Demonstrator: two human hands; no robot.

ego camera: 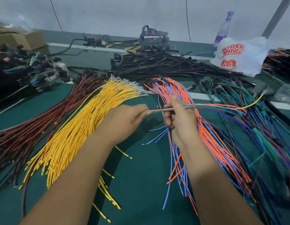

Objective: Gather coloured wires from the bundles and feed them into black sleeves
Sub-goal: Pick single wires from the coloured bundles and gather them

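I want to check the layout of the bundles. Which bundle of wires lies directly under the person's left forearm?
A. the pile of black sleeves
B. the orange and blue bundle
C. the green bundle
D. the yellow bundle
D: the left forearm crosses over the yellow bundle, while the orange and blue bundle lies beneath the right arm.
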